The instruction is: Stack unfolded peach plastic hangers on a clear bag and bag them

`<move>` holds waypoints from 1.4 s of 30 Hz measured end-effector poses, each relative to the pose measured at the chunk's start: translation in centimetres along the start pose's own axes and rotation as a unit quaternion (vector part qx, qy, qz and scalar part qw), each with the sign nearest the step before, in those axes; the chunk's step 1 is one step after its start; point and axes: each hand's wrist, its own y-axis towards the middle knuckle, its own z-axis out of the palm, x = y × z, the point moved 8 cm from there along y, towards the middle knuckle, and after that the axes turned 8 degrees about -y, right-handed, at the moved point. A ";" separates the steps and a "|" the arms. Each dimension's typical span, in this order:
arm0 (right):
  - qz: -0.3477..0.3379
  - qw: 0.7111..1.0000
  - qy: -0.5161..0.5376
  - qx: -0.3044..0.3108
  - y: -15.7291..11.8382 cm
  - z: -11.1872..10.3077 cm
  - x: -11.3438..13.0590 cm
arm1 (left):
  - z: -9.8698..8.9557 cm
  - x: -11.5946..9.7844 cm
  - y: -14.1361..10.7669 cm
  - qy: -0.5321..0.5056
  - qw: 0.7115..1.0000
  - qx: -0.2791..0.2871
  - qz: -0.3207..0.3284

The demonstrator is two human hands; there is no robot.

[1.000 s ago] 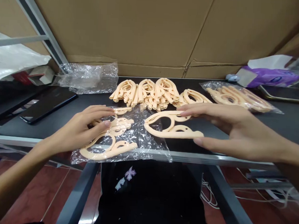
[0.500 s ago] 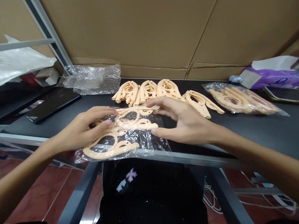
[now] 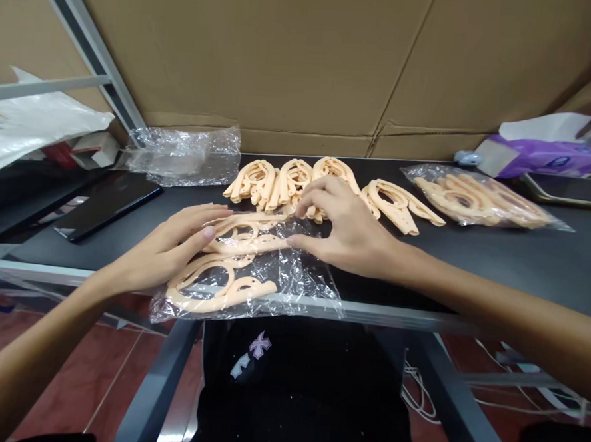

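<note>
Catalogue of the tabletop; clock positions are read from the working bag, 12 o'clock at the far side.

- Clear plastic bag (image 3: 299, 274), one, crinkled, lying at the near edge of the black table (image 3: 498, 253). In it or on it, cream folding hangers (image 3: 220, 300), several, overlapping; which ones lie fully inside cannot be told.
- Left hand (image 3: 166, 243), at 9 o'clock: fingers extended and laid over the bag and hangers, thumb parted from them.
- Right hand (image 3: 342, 227), at 1 to 2 o'clock: fingers curved, thumb apart from them, tips at the ends of the upper hangers; whether they grip cannot be told.
- Hanger pile (image 3: 258, 175), cream, in bunches side by side, at 12 to 1 o'clock, beyond the bag.
- Loose folded hangers (image 3: 399, 211), at 2 o'clock, just beside the pile.
- Filled bag (image 3: 477, 199), clear, holding similar hangers, farther out at 2 o'clock; purple tissue pack (image 3: 554, 160) beyond it.
- Spare clear packaging (image 3: 189, 154), crumpled, at 11 o'clock.
- Black phone-like slab (image 3: 109, 206), flat, at 10 o'clock.
</note>
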 end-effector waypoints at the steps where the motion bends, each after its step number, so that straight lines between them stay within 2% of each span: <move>1: -0.002 1.000 -0.012 -0.002 -0.1 0.1 0.0 | 0.1 0.0 0.0 0.000 1.000 0.003 -0.002; 10: 0.017 0.998 -0.019 0.062 -0.2 2.0 0.1 | 0.4 -0.2 0.1 -0.004 1.000 0.018 -0.003; 19: -0.029 0.999 -0.035 0.009 1.6 3.5 2.5 | 0.3 0.2 0.0 0.001 0.999 0.016 0.028; 22: -0.039 0.998 -0.043 0.019 1.5 3.3 2.6 | 0.2 0.3 0.0 0.004 0.999 0.011 0.036; 25: -0.055 0.998 -0.037 0.024 0.4 1.8 2.1 | 0.3 0.5 0.0 0.008 0.999 0.011 0.039; 29: -0.020 0.996 -0.085 -0.034 -2.2 -3.0 -1.1 | 0.3 0.6 0.0 0.009 0.999 0.005 0.042; 31: 0.042 0.987 -0.142 -0.064 -3.8 -5.7 -4.0 | 0.3 0.7 0.0 0.005 0.999 0.000 0.042; 33: 0.113 0.969 -0.217 -0.042 -5.2 -7.3 -7.2 | 0.2 0.8 0.0 0.004 0.999 -0.001 0.044; 35: 0.185 0.938 -0.292 0.011 -6.6 -8.0 -10.2 | 0.1 0.7 0.0 0.005 0.999 -0.002 0.047; 37: 0.229 0.908 -0.347 0.061 -7.6 -8.2 -12.0 | -0.1 0.6 -0.1 0.006 0.999 -0.003 0.049; 39: 0.252 0.890 -0.369 0.089 -8.3 -8.1 -12.7 | -0.5 0.2 -0.2 0.005 0.999 -0.008 0.050; 42: 0.284 0.883 -0.360 0.102 -8.7 -8.0 -12.6 | -1.0 -0.6 -0.7 0.004 0.998 -0.010 0.054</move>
